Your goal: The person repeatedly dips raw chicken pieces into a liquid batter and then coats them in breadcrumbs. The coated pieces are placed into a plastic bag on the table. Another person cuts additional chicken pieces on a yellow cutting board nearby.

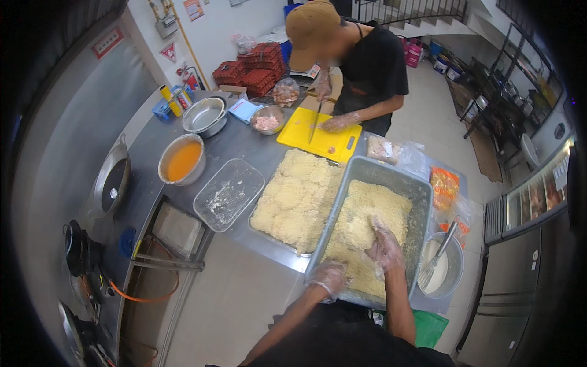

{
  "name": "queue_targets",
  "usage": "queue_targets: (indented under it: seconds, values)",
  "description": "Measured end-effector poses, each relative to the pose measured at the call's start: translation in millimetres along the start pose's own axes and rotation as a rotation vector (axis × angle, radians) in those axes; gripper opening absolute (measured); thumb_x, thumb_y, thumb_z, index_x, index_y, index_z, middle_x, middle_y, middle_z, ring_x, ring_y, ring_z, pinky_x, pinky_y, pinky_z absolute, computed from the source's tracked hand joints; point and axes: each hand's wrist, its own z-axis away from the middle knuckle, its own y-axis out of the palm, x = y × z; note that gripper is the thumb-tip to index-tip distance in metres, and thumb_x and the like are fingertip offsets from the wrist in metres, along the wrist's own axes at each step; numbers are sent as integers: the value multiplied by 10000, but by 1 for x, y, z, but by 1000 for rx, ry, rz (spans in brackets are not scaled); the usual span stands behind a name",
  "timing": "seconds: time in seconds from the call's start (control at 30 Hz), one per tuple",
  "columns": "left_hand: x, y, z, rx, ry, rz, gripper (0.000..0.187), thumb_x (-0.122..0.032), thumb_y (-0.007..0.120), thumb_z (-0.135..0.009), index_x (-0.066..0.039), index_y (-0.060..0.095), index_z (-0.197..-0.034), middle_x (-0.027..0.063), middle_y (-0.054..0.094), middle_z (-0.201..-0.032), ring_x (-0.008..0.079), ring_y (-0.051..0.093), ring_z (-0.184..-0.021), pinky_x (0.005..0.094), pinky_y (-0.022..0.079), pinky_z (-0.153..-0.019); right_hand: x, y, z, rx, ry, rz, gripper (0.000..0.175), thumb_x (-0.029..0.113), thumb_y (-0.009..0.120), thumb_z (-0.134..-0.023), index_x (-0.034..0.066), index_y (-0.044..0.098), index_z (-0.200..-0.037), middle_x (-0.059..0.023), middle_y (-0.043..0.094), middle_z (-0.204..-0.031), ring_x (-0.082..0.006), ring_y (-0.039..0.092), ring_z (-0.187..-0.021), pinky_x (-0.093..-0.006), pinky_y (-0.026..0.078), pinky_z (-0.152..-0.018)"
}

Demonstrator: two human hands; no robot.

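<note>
A deep grey plastic tub (426, 202) in front of me holds a bed of pale yellow breadcrumbs (380, 197). My right hand (387, 250), in a clear plastic glove, is in the tub at a crumb-covered mound, fingers apart; whether it grips anything cannot be told. My left hand (329, 277), gloved too, rests at the tub's near left corner, its fingers partly hidden. Left of the tub, a metal tray holds flat breaded pieces (293, 197) laid close together. A steel bowl (454, 275) of whitish batter with a whisk (435, 261) stands on the right.
Across the table a co-worker (367, 69) holds a knife (315, 124) over a yellow cutting board (298, 133). Left of the tray are a wire-mesh basket (229, 192), a pot of orange liquid (183, 160) and stacked metal bowls (205, 114). A bowl of pink meat (267, 121) stands beside the board.
</note>
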Motion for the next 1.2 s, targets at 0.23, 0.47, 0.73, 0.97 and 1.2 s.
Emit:
queue_targets:
  seconds: [0.23, 0.47, 0.73, 0.97, 1.2]
  values:
    - [18, 34, 0, -231, 24, 291, 333, -306, 506, -908, -41, 672, -1021, 194, 693, -1011, 353, 660, -945, 427, 518, -855, -103, 86, -142, 394, -123, 856, 377, 269, 657, -932, 96, 576, -1257, -49, 624, -972, -218, 629, -856, -453, 548, -789]
    - [24, 58, -10, -332, -34, 281, 314, -233, 440, -949, -63, 693, -1025, 171, 705, -985, 324, 679, -924, 431, 526, -820, -158, 148, -193, 203, 398, 517, 349, 324, 702, -898, 101, 619, -1153, -72, 605, -887, -221, 611, -807, -454, 550, -748]
    - [18, 46, -6, -321, -8, 406, 303, -207, 450, -924, -46, 693, -1010, 197, 701, -951, 342, 678, -928, 456, 514, -838, -137, 167, -193, 170, 368, 381, 527, 391, 665, -931, 70, 548, -1332, -118, 624, -1285, -266, 611, -1115, -455, 518, -908]
    - [15, 29, -7, -113, 116, 49, 310, -232, 483, -918, -16, 680, -1020, 218, 685, -931, 374, 661, -950, 476, 499, -860, -85, 170, -131, 81, 109, 433, 581, 383, 566, -994, 65, 420, -1457, -125, 500, -1436, -253, 530, -1233, -431, 451, -1013]
    - [38, 63, -19, -802, 96, 668, 361, -264, 523, -952, -18, 579, -1210, 152, 659, -1052, 325, 647, -944, 419, 514, -858, -16, 103, -4, 319, -76, 196, 612, 383, 503, -1017, 50, 341, -1503, -137, 378, -1535, -289, 385, -1396, -426, 356, -1110]
